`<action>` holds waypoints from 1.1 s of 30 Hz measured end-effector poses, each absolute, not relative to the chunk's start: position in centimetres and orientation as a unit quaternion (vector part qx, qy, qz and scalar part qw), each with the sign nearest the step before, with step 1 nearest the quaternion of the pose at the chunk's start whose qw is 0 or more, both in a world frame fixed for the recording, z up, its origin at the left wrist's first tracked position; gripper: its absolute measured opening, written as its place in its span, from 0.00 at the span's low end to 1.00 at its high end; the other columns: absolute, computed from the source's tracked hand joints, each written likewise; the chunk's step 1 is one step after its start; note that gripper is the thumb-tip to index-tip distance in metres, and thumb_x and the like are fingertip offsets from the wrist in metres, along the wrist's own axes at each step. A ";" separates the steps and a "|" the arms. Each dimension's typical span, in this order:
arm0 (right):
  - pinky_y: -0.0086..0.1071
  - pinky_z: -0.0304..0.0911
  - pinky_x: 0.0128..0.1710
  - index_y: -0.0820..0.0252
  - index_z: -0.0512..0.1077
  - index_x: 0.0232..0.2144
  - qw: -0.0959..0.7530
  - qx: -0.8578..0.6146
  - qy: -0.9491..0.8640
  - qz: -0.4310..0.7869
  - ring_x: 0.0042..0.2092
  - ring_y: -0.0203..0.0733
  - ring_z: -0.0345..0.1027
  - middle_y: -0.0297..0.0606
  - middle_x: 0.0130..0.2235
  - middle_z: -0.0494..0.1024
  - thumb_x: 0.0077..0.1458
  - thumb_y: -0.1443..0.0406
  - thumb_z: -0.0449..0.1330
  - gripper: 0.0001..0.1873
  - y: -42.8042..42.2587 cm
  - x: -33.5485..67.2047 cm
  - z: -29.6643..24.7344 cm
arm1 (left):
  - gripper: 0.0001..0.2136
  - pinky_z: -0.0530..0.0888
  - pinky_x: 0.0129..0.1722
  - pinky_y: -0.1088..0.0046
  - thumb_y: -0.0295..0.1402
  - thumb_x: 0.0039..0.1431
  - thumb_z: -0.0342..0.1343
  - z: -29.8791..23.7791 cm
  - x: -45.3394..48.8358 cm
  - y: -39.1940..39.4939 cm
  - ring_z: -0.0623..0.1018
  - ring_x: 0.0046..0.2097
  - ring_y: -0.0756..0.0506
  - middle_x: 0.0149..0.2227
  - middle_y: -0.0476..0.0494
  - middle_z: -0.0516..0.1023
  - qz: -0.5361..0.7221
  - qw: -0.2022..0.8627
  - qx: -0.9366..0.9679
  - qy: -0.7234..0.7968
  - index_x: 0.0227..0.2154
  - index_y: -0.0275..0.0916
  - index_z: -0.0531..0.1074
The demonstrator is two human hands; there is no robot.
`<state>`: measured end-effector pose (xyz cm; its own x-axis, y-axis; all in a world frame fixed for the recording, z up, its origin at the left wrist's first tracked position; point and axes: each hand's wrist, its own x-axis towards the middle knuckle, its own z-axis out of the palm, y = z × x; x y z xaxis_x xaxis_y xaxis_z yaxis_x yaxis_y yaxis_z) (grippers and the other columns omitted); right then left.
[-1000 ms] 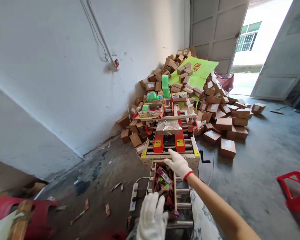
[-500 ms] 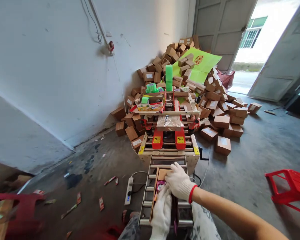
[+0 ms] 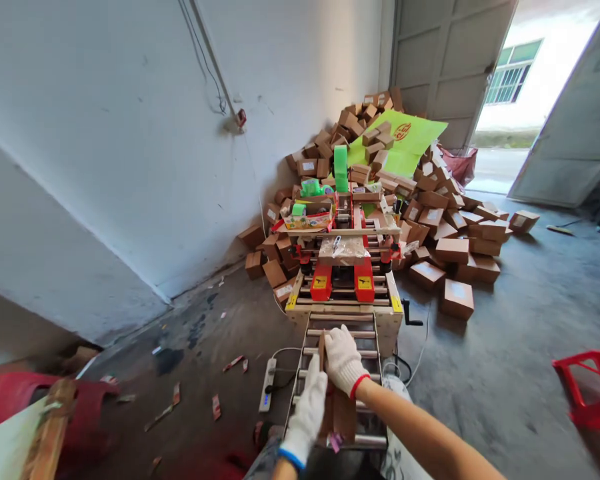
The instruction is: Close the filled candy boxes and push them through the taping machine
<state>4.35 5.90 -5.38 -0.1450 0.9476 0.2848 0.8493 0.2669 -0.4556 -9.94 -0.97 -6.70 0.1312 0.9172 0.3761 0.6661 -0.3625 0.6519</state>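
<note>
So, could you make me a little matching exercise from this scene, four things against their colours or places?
1. left hand
2. right hand
3. cardboard box at the hands
4. power strip

A. on the floor
B. red cuff at the wrist
C. on the metal rollers
D. blue cuff at the wrist

Pairs: 1-D, 2-B, 3-C, 4-A

Before us, a carton (image 3: 344,417) lies on a roller conveyor (image 3: 370,441), our left hand (image 3: 307,403) at its left side, our right hand (image 3: 344,358) on its far end. Behind the conveyor we find a machine (image 3: 363,280); behind that and to its right, a heap of cartons (image 3: 453,251). A power strip (image 3: 267,385) lies left of the conveyor, a stool (image 3: 594,387) far right.
</note>
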 end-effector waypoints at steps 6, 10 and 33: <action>0.54 0.41 0.71 0.65 0.63 0.65 0.281 -0.627 -0.713 0.137 0.70 0.55 0.51 0.51 0.67 0.63 0.67 0.63 0.47 0.27 4.9 5.1 -5.7 | 0.29 0.54 0.71 0.47 0.45 0.66 0.46 -9.6 -6.6 -3.4 0.52 0.74 0.35 0.72 0.32 0.56 0.329 0.234 0.681 0.611 0.67 0.37 0.63; 0.61 0.32 0.71 0.67 0.58 0.69 0.195 -0.558 -0.797 0.126 0.73 0.62 0.37 0.54 0.72 0.51 0.69 0.53 0.48 0.34 -1.1 5.3 -6.5 | 0.28 0.64 0.67 0.47 0.44 0.71 0.39 -10.0 -8.7 -4.2 0.59 0.72 0.41 0.69 0.41 0.63 0.385 0.391 0.625 0.555 0.71 0.50 0.52; 0.58 0.44 0.69 0.69 0.36 0.73 0.019 -0.415 -0.890 0.188 0.74 0.67 0.24 0.62 0.73 0.35 0.32 0.54 0.77 0.78 8.2 14.0 -5.7 | 0.45 0.50 0.73 0.50 0.46 0.50 0.70 -7.2 -8.5 1.8 0.48 0.74 0.32 0.74 0.37 0.47 0.357 0.309 0.687 0.553 0.69 0.41 0.58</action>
